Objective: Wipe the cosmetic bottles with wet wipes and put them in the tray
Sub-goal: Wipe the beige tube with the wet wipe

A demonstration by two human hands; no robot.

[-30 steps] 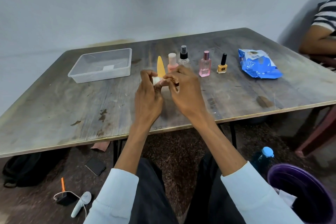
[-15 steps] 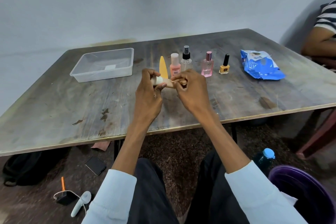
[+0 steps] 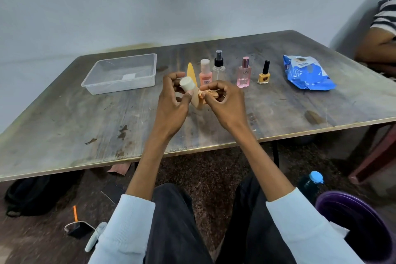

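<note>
We grip a white-capped tube in our left hand, right hand pinching the wipe; tray empty, five bottles wait.

You have one view only, a wide-angle camera on your head, looking forward and down from your seat at the near edge of the table. It sits close above your forearms, with your left hand and right hand near frame centre. The wall closes the view at twelve o'clock, your lap fills six o'clock, the tray lies toward ten o'clock, and the blue wipes pack toward two o'clock.
</note>
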